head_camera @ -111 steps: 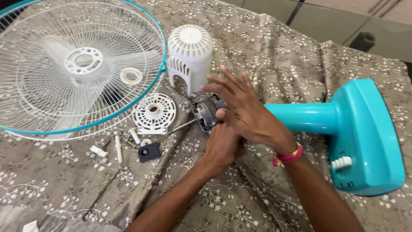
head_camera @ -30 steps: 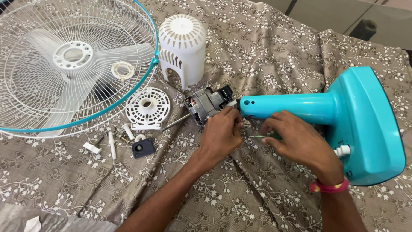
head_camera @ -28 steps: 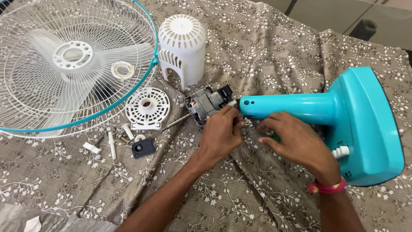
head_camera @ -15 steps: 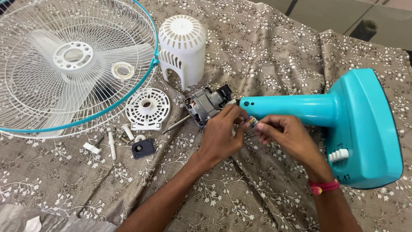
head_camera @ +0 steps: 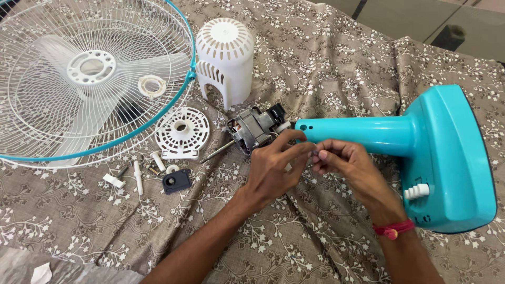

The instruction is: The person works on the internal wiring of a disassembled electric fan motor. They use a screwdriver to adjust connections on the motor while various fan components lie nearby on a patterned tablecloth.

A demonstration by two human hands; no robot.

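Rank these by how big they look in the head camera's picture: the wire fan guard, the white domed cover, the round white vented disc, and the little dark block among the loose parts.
1. Wire fan guard
2. White domed cover
3. Round vented disc
4. Little dark block

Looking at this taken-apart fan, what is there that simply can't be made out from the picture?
Head view only:
- What the right hand pinches: too small, covered by its fingertips.
- Where the left hand meets the motor: its fingers hide the joint with the teal stand.
- The fan guard: cut off by the left and top edges.
- The loose small parts on the patterned cloth: too small to identify.
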